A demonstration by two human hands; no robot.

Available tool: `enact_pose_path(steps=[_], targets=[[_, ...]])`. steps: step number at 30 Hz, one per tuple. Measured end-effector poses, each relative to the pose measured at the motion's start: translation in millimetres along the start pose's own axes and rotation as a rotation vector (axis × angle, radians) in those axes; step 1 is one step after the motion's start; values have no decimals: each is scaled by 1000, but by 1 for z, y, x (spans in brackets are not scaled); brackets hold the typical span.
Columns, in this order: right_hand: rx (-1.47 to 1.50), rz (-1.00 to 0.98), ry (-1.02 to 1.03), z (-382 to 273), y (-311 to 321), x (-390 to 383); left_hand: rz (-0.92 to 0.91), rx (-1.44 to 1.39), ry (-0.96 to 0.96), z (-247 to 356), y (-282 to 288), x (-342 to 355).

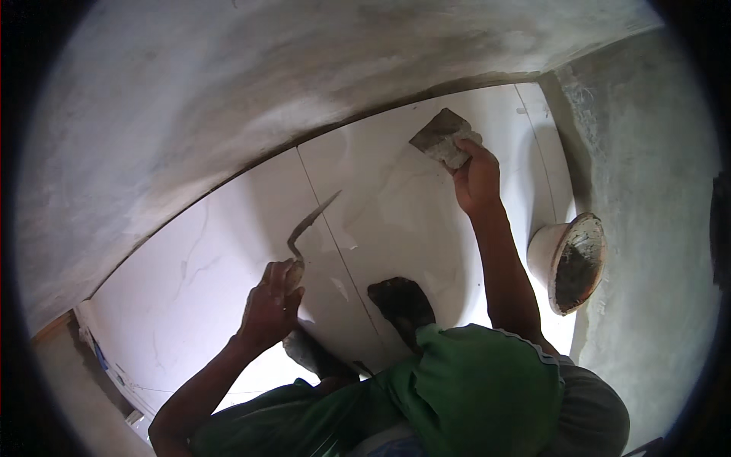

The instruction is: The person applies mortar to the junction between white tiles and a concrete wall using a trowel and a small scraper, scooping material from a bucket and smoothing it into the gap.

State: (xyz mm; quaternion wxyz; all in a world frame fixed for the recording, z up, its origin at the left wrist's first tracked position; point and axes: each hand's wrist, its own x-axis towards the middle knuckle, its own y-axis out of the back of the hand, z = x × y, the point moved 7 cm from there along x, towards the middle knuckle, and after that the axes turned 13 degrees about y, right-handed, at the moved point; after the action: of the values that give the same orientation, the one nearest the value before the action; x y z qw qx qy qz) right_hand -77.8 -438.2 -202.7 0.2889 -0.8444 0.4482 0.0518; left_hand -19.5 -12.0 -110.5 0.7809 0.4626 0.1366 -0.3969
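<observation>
Left hand: the trowel (pixel 312 221) is gripped by its handle in the left hand (pixel 272 305), with the fingers curled closed around it.
Trowel: its narrow blade, seen nearly edge-on, is pointed toward the far edge of the tiled floor (pixel 396 213) and seen across a tile joint (pixel 346 263); whether the floor is touched cannot be told.
Right hand: the squarish plate (pixel 442 137) is pinched at its near side by the right hand (pixel 480 179), thumb on top, the fingers beneath partly hidden.
Plate: it is held near the floor's far edge, toward the far right corner; contact with the tiles cannot be told. Its far part is dark, its near part caked with pale grey.
Handling: the plate is probably best held steady and low, so that the crust is not shed on the tiles; the trowel tip should be lifted clear of the tile faces, as scratches could be left.
Bucket: a pale, round bucket (pixel 539 255) is placed near the floor's right edge, beside the wall (pixel 647 190).
Contents: dark grey, mortar-like material (pixel 575 278) is seen inside, with the inner wall smeared; its depth cannot be judged.
</observation>
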Motion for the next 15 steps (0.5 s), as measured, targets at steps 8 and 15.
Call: enact_pose_path(steps=[8, 15], targets=[[-425, -185, 361, 35, 28, 114, 8, -75, -46, 6, 17, -6], [-388, 232, 82, 9, -58, 92, 11, -137, -45, -8, 26, -20]])
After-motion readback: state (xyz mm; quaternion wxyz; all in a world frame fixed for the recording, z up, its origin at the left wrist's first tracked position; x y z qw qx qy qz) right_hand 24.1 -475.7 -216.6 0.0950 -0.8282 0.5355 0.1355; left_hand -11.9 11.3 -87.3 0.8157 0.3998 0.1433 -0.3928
